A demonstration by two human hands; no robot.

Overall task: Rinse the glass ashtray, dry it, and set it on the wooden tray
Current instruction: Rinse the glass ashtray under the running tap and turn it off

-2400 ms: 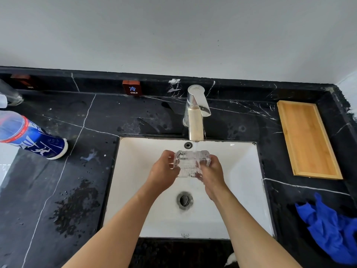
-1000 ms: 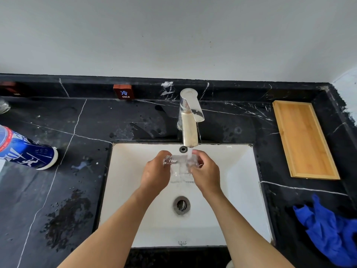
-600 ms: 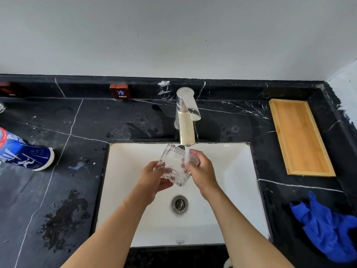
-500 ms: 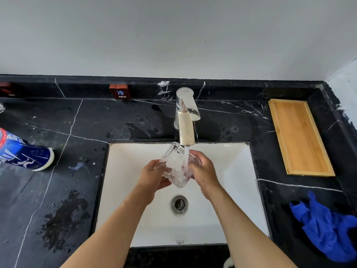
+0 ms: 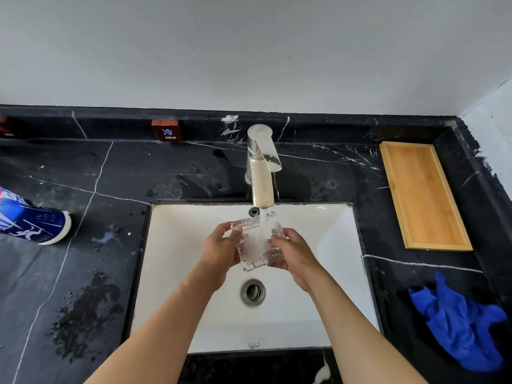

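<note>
A clear, ribbed square glass ashtray point(image 5: 256, 243) is held over the white sink point(image 5: 327, 245), tilted with its hollow toward me. Water runs from the chrome faucet point(image 5: 261, 173) into that hollow. My left hand point(image 5: 221, 249) grips its left side and my right hand point(image 5: 295, 252) grips its right side. The wooden tray point(image 5: 424, 195) lies on the black marble counter to the right of the sink, with nothing on it. A crumpled blue cloth point(image 5: 460, 325) lies on the counter at the near right.
A blue and white can point(image 5: 30, 220) lies on its side at the left. Wet patches mark the counter point(image 5: 83, 314) left of the sink. A red "COLD" label point(image 5: 165, 130) sits on the backsplash. The drain point(image 5: 252, 292) is below my hands.
The ashtray has been turned under the stream, from level to tilted with its hollow facing me. Both hands shifted their grip on its sides. The view drifted slightly.
</note>
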